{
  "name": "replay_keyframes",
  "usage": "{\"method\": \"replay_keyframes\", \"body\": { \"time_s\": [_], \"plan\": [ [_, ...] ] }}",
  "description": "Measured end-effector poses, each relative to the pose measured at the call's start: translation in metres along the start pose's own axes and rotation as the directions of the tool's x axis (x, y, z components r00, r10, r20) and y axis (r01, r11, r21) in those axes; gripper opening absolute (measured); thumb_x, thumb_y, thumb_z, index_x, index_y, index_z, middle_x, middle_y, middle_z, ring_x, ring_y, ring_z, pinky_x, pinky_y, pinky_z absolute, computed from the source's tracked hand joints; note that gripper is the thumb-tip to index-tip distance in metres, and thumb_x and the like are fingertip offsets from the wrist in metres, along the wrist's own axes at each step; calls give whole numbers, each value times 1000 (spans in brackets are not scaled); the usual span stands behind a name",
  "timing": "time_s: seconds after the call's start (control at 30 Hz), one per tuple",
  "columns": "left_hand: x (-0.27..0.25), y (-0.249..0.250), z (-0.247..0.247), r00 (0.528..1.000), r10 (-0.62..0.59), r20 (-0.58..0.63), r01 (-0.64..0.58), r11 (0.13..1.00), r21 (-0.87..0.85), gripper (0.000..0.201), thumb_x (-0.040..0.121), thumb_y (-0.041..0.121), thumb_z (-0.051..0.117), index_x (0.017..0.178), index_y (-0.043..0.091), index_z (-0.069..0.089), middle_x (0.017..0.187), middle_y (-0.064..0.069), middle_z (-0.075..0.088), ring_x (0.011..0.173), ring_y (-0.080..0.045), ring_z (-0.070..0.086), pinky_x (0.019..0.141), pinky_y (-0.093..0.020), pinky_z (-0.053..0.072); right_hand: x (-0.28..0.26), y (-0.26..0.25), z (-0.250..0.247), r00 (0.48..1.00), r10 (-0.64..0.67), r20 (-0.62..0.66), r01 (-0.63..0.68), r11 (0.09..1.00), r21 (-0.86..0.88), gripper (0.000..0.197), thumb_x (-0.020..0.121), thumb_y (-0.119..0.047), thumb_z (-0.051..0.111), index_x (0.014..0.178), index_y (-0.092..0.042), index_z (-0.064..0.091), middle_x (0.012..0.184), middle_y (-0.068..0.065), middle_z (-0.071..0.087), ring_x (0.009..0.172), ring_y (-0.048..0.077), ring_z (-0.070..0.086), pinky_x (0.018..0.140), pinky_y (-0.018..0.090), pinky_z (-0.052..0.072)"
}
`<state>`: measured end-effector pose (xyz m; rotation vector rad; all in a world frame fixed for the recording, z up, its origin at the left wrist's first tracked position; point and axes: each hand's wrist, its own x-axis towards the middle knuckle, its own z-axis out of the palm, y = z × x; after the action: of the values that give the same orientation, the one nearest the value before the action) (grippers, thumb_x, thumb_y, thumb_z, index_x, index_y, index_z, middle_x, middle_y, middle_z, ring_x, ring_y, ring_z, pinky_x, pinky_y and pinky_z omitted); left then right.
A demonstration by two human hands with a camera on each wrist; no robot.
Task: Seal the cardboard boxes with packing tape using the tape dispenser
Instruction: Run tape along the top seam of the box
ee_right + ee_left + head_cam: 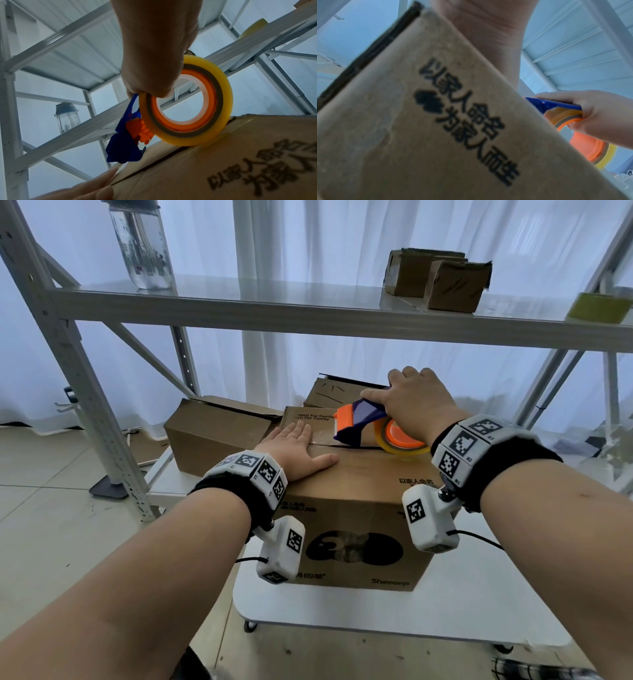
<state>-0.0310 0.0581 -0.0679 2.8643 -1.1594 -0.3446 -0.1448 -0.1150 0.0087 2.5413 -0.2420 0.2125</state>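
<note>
Cardboard box (pixel 356 494), printed with black characters and a round dark logo on its near side, sits on a white wheeled table (pixel 479 604) under a metal shelving rack (pixel 239 302); its two top flaps meet in a dark seam running across the lid. Left hand (pixel 294 446) lies flat on the lid at the left end of that seam, fingers straight and together, thumb spread toward the near edge; it grips nothing, only presses the flaps down. Right hand (pixel 411 402) is curled round the blue-and-orange tape dispenser (pixel 359 419), fingers over the top of the blue body and thumb beside the roll; the dispenser stands on the seam to the right of the left hand, its orange front end pointing at the fingertips (pixel 301 428) and close to them. Yellowish tape roll (pixel 187 100) on its orange hub touches the lid at the seam in the right wrist view; whether a strip already lies on the cardboard I cannot tell. Behind the box lie two more brown cartons (pixel 219 433) with loose flaps; on the upper shelf stand a clear water bottle (pixel 142 244), two small cardboard boxes (pixel 438 282) and a spare roll of tape (pixel 599 308).
</note>
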Motion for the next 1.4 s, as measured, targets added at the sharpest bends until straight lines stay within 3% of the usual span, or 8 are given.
{"method": "replay_keyframes", "body": {
  "time_s": [0.27,0.47,0.77,0.87,1.03,1.17,1.27,1.4],
  "plan": [
    [-2,21,-8,995,-65,75,58,993,104,98,83,80,16,151,14,-10,159,-3,-14,146,-16,-10,117,-36,-9,9,-6,5,999,44,28,-46,997,63,47,101,-25,39,145,-39,30,126,12,46,120,33,42,95,46,35],
    [2,37,3,995,92,47,-92,996,-12,100,80,82,23,152,20,-9,159,-4,-13,147,-15,-9,118,-34,-4,9,-3,7,998,54,18,-55,996,75,45,101,-26,38,144,-39,32,125,12,48,118,32,43,93,45,37],
    [-16,3,-7,992,-121,44,118,991,62,107,79,84,19,151,10,-7,159,-5,-12,147,-17,-8,119,-35,-3,5,-3,5,998,61,3,-61,994,94,45,101,-28,38,145,-38,33,124,11,49,117,31,45,92,44,38],
    [-13,20,-7,993,-111,46,109,993,47,104,82,81,21,151,8,-7,159,-9,-11,147,-20,-8,119,-35,-3,4,-3,6,998,68,4,-68,991,112,47,100,-26,38,145,-38,32,125,12,48,118,32,44,92,44,38],
    [-12,35,-1,999,25,32,-25,1000,-5,98,85,76,23,152,10,-5,159,-8,-10,147,-19,-7,118,-34,-2,6,-2,7,997,81,-3,-80,991,108,46,100,-25,37,144,-39,34,123,11,49,117,32,45,91,43,38],
    [-13,11,-1,996,-89,29,91,992,-85,99,80,81,28,153,22,-3,159,-7,-15,146,-25,-10,119,-45,2,6,-4,8,996,86,-8,-85,991,104,46,100,-25,36,144,-39,33,124,11,49,117,32,45,92,44,37],
    [-15,2,-1,987,-160,29,162,963,-217,98,81,76,40,153,22,2,158,-13,-13,146,-32,7,118,-44,13,5,-5,8,995,101,-18,-98,989,110,45,100,-26,37,143,-39,35,124,11,50,117,32,45,93,44,38],
    [-16,-10,1,987,-163,-14,145,915,-377,98,81,70,51,153,21,7,157,-6,22,140,-25,31,113,-35,25,2,-6,9,994,106,-32,-101,988,118,45,100,-26,39,143,-38,36,124,12,50,118,32,45,94,45,37]
  ]
}}
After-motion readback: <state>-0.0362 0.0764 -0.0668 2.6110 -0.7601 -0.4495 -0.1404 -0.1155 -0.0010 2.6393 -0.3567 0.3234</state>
